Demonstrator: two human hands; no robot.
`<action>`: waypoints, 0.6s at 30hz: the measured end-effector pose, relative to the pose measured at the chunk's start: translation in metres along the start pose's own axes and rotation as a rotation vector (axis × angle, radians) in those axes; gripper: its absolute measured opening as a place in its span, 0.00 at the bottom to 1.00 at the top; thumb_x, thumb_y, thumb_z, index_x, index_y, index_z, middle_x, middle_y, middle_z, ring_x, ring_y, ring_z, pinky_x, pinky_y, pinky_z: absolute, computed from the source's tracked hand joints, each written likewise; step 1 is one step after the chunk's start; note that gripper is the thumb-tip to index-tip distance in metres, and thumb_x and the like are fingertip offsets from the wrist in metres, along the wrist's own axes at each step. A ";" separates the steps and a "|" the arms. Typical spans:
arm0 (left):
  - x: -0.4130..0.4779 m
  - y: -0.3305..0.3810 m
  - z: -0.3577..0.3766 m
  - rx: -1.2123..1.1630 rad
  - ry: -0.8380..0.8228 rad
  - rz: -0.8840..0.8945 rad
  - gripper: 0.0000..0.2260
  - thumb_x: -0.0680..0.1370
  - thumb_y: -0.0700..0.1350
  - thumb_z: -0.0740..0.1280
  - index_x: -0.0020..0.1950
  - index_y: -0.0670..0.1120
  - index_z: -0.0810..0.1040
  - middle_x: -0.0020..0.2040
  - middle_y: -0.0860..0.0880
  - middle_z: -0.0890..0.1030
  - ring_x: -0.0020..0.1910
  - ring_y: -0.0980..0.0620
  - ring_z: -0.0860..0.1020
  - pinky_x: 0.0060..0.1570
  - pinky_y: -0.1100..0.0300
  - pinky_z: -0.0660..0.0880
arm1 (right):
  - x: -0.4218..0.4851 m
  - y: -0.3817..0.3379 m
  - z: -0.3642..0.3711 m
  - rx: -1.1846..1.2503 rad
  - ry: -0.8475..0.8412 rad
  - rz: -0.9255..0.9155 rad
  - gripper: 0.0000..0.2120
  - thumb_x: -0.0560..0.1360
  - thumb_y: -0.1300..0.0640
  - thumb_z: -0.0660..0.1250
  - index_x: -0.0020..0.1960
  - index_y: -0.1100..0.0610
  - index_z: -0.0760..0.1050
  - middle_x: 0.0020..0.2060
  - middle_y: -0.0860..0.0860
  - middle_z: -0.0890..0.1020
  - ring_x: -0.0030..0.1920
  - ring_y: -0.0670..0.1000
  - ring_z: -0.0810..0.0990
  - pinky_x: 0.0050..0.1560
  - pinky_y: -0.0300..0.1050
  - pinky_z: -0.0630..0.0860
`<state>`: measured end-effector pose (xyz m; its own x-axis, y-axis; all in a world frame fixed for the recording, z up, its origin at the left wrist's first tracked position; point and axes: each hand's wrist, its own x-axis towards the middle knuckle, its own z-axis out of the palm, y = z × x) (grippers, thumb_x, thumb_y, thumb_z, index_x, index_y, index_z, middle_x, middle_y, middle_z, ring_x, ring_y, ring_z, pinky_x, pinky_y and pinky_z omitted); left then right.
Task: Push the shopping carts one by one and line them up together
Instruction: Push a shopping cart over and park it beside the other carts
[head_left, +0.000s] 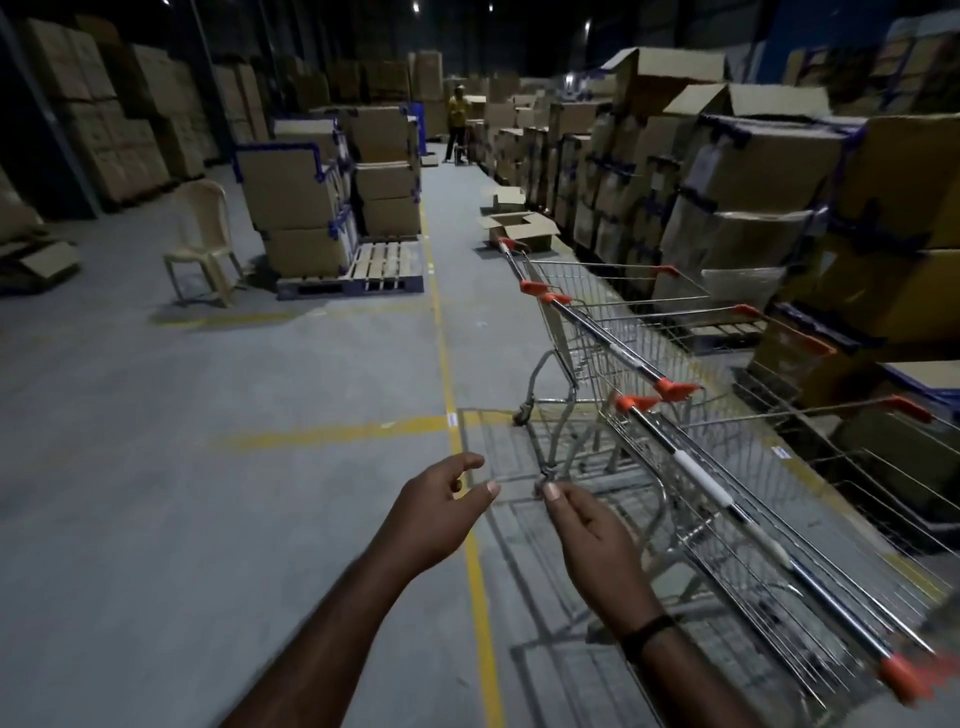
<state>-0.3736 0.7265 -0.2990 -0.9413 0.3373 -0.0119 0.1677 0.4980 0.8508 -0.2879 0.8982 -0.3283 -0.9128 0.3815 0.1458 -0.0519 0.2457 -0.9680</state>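
– Well, what do we see from the head camera in this dim warehouse aisle?

– We see a row of shopping carts (613, 342) nested one into another along the right side of the aisle, just beside tall stacks of cardboard boxes (753, 171). Their steel handles carry orange end caps. The nearest cart (701, 474) runs off the lower right edge, where it blurs.

– And our hands?

– Both are raised in front of us, to the left of the nearest cart and apart from its handle. Our left hand (441, 512) is released, its fingers loosely curled around nothing, above a yellow floor line (441, 332). Our right hand (587, 540), with a dark band (647, 631) on the wrist, brings thumb and forefinger close together in front of a low part of the cart's frame. We cannot tell whether they pinch anything or only overlap it.

– What surrounds us?

– On the left, a plastic chair (202, 234) stands near a pallet (384, 262) loaded with more boxes. An open carton (519, 228) lies on the floor past the far end of the row. A person in a yellow shirt (457, 122) stands far down the aisle.
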 end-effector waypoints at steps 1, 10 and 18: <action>0.025 -0.007 -0.006 0.002 -0.001 0.003 0.17 0.78 0.56 0.70 0.66 0.58 0.77 0.62 0.53 0.80 0.61 0.56 0.76 0.60 0.53 0.76 | 0.023 0.005 0.010 -0.001 0.005 0.001 0.17 0.76 0.39 0.62 0.50 0.49 0.82 0.44 0.38 0.85 0.48 0.37 0.81 0.47 0.36 0.73; 0.244 -0.029 -0.058 0.024 -0.063 0.034 0.18 0.78 0.57 0.70 0.67 0.57 0.77 0.65 0.54 0.79 0.61 0.56 0.77 0.60 0.57 0.74 | 0.224 0.012 0.085 0.021 0.043 0.051 0.16 0.73 0.33 0.61 0.45 0.43 0.80 0.37 0.43 0.82 0.37 0.41 0.77 0.42 0.44 0.70; 0.419 -0.027 -0.052 0.034 -0.107 0.076 0.18 0.78 0.57 0.70 0.67 0.57 0.77 0.64 0.55 0.80 0.61 0.56 0.77 0.60 0.55 0.75 | 0.388 0.042 0.102 0.022 0.053 0.065 0.25 0.71 0.27 0.61 0.56 0.43 0.81 0.48 0.44 0.85 0.49 0.51 0.84 0.53 0.62 0.81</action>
<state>-0.7875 0.8125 -0.2994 -0.8892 0.4575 -0.0053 0.2490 0.4936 0.8333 -0.6852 0.9655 -0.3334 -0.8919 0.4427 0.0920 -0.0024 0.1990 -0.9800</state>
